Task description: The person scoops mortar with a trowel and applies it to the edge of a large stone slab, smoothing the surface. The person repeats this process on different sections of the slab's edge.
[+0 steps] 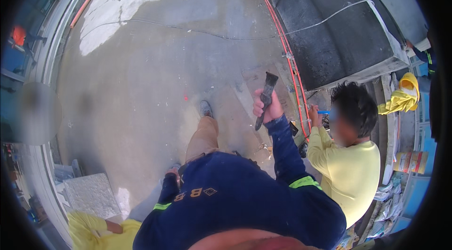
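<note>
My right hand point(272, 108) is raised over the floor, fingers wrapped round the handle of a flat paintbrush point(269, 90). The brush is coated in black, with its bristle end up and its handle end pointing down to the left. My left hand point(173, 170) hangs low beside my body, past the dark blue sleeve; its fingers are too small and shaded to make out. To the right of the brush, a co-worker in a yellow shirt point(351, 177) bends over and grips a blue-handled tool point(324, 112) near the red pipes point(293, 66).
A large black-coated block point(329, 29) stands at the far right. A thin cable point(226, 38) crosses the grey concrete floor point(155, 80). A pale slab point(92, 196) lies lower left, near another person in yellow point(101, 231). Yellow cloth point(402, 97) and a bucket point(410, 161) are at the right.
</note>
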A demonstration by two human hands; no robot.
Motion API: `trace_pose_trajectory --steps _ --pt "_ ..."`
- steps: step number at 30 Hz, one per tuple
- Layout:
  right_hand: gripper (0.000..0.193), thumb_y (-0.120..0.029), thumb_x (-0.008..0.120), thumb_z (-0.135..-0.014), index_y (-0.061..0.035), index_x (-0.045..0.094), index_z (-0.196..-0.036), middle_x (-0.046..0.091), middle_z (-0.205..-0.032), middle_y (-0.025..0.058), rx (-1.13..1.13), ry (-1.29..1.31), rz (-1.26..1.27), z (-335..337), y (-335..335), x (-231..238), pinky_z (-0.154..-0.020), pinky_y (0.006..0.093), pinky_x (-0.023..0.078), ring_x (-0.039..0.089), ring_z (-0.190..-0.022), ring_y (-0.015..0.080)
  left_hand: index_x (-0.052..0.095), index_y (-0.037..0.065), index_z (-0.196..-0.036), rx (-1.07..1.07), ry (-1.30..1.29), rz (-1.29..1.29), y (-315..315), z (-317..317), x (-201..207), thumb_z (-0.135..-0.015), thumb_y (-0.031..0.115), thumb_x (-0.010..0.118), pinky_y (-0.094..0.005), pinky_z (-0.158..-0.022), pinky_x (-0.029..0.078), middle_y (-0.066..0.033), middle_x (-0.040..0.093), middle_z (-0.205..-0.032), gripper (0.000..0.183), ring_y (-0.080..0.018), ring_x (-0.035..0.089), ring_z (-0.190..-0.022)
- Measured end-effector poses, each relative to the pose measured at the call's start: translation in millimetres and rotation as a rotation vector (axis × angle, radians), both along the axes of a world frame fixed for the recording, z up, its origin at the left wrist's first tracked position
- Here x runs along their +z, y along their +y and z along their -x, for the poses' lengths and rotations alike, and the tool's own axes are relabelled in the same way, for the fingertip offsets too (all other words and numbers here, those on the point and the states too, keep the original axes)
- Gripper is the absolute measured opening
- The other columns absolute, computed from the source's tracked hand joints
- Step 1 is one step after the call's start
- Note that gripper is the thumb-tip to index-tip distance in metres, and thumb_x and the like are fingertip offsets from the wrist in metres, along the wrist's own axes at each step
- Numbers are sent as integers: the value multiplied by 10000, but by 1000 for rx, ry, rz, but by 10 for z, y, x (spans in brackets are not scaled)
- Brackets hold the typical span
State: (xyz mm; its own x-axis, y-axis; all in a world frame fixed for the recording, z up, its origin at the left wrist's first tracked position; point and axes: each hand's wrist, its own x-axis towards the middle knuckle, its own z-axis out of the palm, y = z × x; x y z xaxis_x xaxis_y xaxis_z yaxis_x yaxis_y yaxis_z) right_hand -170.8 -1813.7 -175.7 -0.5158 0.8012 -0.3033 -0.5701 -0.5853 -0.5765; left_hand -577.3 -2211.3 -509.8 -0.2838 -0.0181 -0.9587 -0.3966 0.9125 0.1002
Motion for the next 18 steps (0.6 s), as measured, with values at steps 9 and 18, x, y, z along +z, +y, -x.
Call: trace_pose_trajectory --steps 9,18 --pt "606 -666 421 -917 -94 478 -1110 439 -583 12 -157 -531 379 -202 1326 -994 -408 334 371 438 -449 165 592 59 -1004 -178 182 -409 3524 1721 498 -929 373 535 -354 -424 397 -86 648 -839 328 -208 566 -532" --pt "648 -716 439 -875 -97 483 -1061 425 -559 15 -245 -692 779 -220 1383 -1744 -380 340 352 435 -422 189 594 79 -1150 -379 -134 -592 6245 1037 1181 -909 390 589 -360 -615 526 -117 676 -1072 394 -238 687 -799"
